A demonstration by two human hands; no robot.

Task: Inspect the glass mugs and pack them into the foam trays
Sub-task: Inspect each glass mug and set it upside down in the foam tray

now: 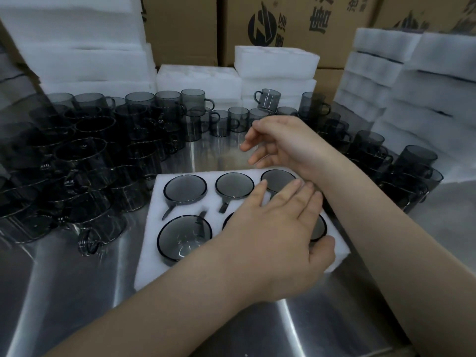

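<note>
- Smoky grey glass mugs [85, 155]: loose crowd left of and beyond both hands, likely awaiting inspection.
- White foam tray [152, 264]: under left hand, visible pockets filled with packed mugs [185, 188].
- Left hand [273, 228]: flat, fingers straight on packed mugs, probably seating them.
- Right hand [283, 143]: beyond tray, fingers loosely curled, holding nothing.
- Brushed steel table [77, 292] underneath; white foam stacks [77, 60] and brown cartons [180, 29] behind.

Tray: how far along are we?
Looks full: mugs show in all six slots of the tray, two partly under the left hand. That hand rests on it; the right hand hovers empty. Many loose mugs wait around it.
</note>
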